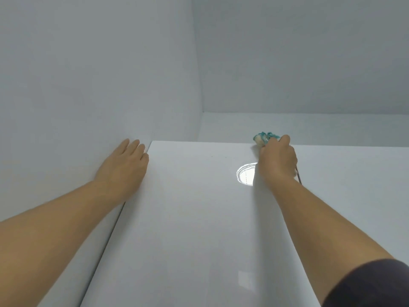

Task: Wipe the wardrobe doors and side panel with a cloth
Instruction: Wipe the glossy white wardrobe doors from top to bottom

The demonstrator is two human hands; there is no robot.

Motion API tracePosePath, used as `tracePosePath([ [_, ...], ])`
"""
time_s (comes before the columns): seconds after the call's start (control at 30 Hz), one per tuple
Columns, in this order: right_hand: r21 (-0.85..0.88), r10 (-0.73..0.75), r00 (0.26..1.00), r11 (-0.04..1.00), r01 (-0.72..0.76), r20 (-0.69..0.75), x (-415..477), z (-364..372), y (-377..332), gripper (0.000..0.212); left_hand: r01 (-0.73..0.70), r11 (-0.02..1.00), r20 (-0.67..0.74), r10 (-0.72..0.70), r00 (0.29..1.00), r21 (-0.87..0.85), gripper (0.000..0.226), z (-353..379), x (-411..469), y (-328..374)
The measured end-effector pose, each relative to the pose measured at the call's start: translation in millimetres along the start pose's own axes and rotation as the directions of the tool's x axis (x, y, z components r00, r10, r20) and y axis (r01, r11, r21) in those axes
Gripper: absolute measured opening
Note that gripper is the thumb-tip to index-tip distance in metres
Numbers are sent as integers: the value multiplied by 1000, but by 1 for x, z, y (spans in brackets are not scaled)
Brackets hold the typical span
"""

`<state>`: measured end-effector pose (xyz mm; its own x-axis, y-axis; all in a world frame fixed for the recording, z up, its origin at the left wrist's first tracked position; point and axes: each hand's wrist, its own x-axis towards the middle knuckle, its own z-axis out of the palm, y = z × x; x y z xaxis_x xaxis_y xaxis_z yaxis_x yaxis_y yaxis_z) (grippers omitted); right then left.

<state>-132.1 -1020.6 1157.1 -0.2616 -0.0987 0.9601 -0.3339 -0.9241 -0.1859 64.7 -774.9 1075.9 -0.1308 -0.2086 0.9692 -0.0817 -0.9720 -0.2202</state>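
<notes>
I look up along a glossy white wardrobe door (194,218) toward its top edge. My right hand (277,159) grips a bunched teal and cream cloth (263,138) and holds it against the door's top edge, close to the dark seam (298,177) between two doors. My left hand (126,165) lies flat with straight fingers on the white surface beside the door's left edge, near the top corner. Most of the cloth is hidden inside my right fist.
A white wall (88,74) rises on the left and meets another wall (309,52) in a corner above the wardrobe. A round light reflection (245,173) shines on the door beside my right wrist. A second door (354,196) continues to the right.
</notes>
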Motion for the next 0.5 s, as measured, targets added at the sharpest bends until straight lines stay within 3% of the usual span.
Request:
tracePosePath([
  [0.13, -132, -43, 998, 990, 48, 34, -7, 13, -33, 26, -139, 965, 171, 102, 980, 221, 56, 3, -5, -2],
  [0.23, -239, -158, 986, 956, 168, 60, -16, 28, -66, 31, -176, 939, 191, 122, 974, 296, 56, 3, -7, -3],
  [0.5, -188, -437, 891, 871, 453, 125, -44, 74, -148, 33, -98, 887, 195, 9, 981, 451, 58, 8, -7, -1],
])
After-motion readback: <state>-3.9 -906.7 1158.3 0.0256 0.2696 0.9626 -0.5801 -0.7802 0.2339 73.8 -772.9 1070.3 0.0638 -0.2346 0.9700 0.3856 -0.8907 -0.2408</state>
